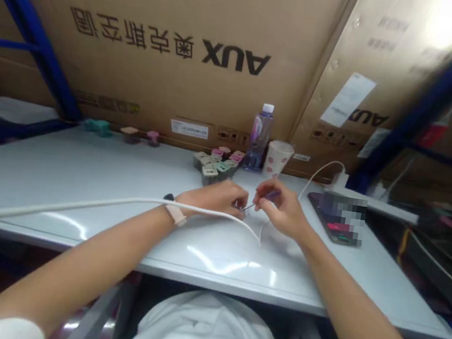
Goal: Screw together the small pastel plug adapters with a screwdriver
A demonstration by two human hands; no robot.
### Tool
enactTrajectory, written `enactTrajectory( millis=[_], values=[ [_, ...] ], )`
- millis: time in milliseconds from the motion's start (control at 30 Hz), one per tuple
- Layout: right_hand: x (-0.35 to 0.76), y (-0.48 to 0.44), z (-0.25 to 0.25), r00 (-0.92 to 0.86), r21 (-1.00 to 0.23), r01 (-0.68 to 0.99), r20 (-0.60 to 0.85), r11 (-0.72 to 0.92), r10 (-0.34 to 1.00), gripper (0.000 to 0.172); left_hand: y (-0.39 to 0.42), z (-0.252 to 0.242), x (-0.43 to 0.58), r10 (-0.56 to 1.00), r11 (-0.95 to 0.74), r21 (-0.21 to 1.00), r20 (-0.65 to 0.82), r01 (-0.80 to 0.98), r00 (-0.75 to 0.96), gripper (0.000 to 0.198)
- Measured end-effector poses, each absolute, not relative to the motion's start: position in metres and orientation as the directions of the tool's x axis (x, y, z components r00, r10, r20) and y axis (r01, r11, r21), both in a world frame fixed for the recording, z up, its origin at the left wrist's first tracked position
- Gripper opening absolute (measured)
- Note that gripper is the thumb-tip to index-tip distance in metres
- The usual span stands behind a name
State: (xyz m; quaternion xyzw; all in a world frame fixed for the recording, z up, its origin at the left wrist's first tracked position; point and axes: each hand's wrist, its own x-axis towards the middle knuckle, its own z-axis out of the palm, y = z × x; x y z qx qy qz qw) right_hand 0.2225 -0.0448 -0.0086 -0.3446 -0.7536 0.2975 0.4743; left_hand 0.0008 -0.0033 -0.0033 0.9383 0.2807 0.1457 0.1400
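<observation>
Pinching a purple-handled tool (267,198) in closed fingers (274,191), the right hand (283,209) meets the left hand (213,199) above the tabletop (58,184); the left fingers (239,197) curl near its tip, their hold too small to tell.

Behind the left hand (213,199) and right hand (283,212), the bench's (78,193) back edge is blocked by a cluster of plug adapters (215,168), a water bottle (258,137) and a paper cup (277,159). A white cable (76,206) crosses the front-left area, passing the left wrist. Toward the right edge, a phone (335,219) and power strip (373,204) obstruct. A hand could pass along the front edge, below the phone, or between the 2 hands and the adapters.
</observation>
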Motion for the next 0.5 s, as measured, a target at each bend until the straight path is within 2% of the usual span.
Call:
enactTrajectory(
  millis=[500],
  values=[
    [0.2217,-0.0444,-0.0087,-0.294,-0.787,0.243,0.497,0.567,0.817,0.016,-0.0043,-0.0023,0.0014,0.544,-0.814,0.359,0.202,0.456,0.814,0.009]
  ],
)
